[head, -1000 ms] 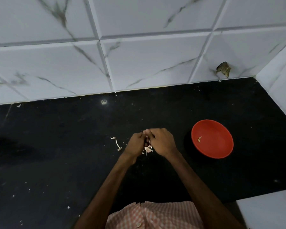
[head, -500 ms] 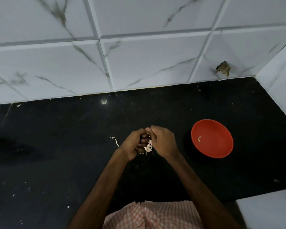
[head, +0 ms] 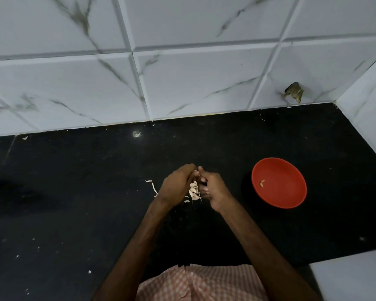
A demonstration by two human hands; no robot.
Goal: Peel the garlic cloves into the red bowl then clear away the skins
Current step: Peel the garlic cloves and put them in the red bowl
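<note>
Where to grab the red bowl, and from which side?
Pinch the red bowl at its rim, probably the near-left edge, coming in from the side of the right hand. It sits upright on the black counter, shallow and wide, so the thin rim is the only real purchase: thumb inside, fingers under the lip. The peeled pieces lie left of centre; keep the thumb shallow.

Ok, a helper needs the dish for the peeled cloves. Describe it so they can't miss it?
Look at the black countertop below the white tiled wall. To the right of the hands sits the red bowl, round and shallow, the only coloured dish there.
</note>
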